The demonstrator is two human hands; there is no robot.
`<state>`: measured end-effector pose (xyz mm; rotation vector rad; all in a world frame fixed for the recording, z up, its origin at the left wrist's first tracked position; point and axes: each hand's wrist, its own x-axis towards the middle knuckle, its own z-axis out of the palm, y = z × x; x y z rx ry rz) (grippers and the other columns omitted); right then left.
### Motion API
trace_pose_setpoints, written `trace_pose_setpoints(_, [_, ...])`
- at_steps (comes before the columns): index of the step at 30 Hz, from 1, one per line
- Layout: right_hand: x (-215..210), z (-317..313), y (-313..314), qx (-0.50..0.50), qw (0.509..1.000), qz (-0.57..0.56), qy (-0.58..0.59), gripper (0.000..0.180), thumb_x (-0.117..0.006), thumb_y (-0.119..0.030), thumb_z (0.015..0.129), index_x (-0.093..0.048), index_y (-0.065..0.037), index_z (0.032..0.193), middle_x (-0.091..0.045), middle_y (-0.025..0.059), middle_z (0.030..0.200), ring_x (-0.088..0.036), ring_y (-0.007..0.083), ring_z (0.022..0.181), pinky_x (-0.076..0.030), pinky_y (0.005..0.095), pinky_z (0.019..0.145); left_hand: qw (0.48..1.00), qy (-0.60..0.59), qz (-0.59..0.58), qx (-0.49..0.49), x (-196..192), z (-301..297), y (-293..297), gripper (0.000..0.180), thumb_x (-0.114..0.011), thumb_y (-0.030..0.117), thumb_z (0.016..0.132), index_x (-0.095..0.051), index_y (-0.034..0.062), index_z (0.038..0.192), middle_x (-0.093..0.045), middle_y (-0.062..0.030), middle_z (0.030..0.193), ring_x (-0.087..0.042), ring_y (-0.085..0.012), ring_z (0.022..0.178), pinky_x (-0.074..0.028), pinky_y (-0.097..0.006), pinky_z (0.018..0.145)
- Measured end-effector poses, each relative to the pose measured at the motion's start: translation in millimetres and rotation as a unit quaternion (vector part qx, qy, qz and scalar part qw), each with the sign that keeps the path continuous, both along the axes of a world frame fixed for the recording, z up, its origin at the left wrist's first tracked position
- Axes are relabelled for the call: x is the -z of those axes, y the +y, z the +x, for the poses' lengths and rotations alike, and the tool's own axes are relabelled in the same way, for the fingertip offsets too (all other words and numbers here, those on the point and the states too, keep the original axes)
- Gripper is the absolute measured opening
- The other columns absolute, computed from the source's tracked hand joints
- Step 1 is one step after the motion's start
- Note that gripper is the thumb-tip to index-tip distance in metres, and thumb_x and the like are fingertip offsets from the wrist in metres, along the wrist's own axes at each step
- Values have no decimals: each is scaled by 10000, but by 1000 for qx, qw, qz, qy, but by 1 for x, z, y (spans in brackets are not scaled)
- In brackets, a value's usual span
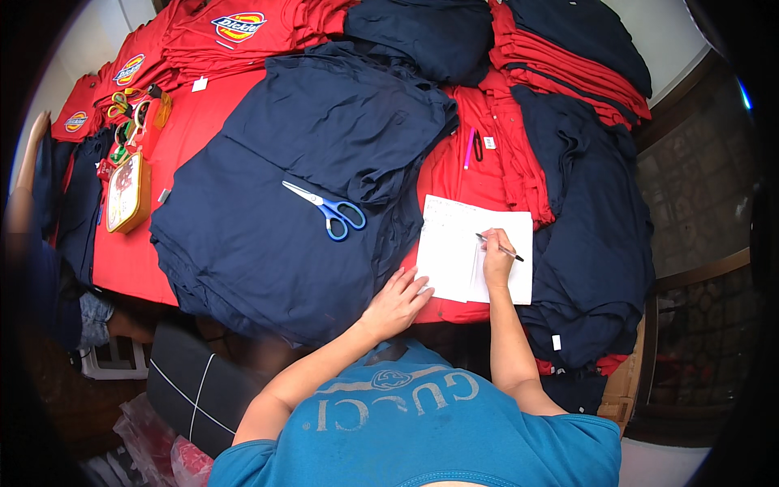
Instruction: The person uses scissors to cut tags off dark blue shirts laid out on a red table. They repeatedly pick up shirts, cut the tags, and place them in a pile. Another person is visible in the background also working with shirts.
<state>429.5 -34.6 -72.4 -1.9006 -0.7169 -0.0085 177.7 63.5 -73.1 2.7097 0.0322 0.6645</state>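
An open notebook (448, 253) with white pages lies on red cloth at the front of the table. My right hand (497, 258) grips a pen (511, 252), its tip over the right page. Flat beside the notebook's lower left edge rests my left hand (398, 302), fingers spread, the palm on navy cloth. To the left, a pair of scissors with blue handles (341, 217) lies on a stack of navy garments (260, 219), its blades slightly apart or together, I cannot tell which.
Red and navy garment piles (560, 61) rise at the back and right. A pink pen (469, 148) lies behind the notebook. At the left stand a yellow-rimmed box (128, 193) and tape rolls (139, 114). Another person's arm (29, 158) shows at the far left; a black chair back (191, 390) stands below.
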Motion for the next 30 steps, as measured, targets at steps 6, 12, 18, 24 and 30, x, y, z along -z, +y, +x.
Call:
trace_pose_setpoints(6, [3, 4, -2, 6, 1000, -16, -14, 239, -498, -136, 961, -593, 34, 822, -575, 146, 679, -549, 226, 607, -445, 353, 612, 1000, -5, -1, -1, 0, 1, 0, 363, -621, 107, 826, -615, 53, 1186, -541, -148, 1283, -473, -361, 1269, -366, -517, 1092])
trace_pose_setpoints(12, [3, 5, -1, -5, 1000, -18, -8, 248, -490, -135, 965, -566, 39, 806, -549, 164, 677, -549, 246, 620, -440, 365, 619, 1000, 0, 5, 3, 1, 0, 0, 377, -606, 123, 832, -607, 44, 1200, -526, -160, 1298, -459, -366, 1278, -354, -517, 1094])
trace_pose_setpoints(18, [-4, 3, -1, 4, 1000, 0, 4, 226, -497, -136, 967, -596, 24, 842, -576, 141, 716, -579, 241, 653, -458, 355, 643, 1000, -6, 1, -10, 1, 2, -1, 383, -614, 120, 836, -608, 50, 1213, -541, -151, 1294, -468, -355, 1269, -371, -507, 1076])
trace_pose_setpoints(24, [-54, -14, -9, -41, 995, -5, -88, 122, -604, -50, 907, -660, 7, 1000, -625, 118, 1029, -594, 206, 926, -467, 300, 834, 998, -8, -5, -54, -4, 9, -4, 394, -623, 119, 845, -606, 75, 1236, -534, -119, 1318, -455, -337, 1277, -392, -488, 1048])
trace_pose_setpoints(30, [-75, -49, -37, -128, 979, 57, 148, 237, -565, -144, 957, -670, 38, 1068, -653, 68, 883, -553, 125, 749, -457, 258, 737, 993, -32, -84, -78, -26, 18, -3, 332, -639, 169, 875, -616, 96, 1198, -606, -124, 1205, -583, -300, 1091, -478, -416, 930])
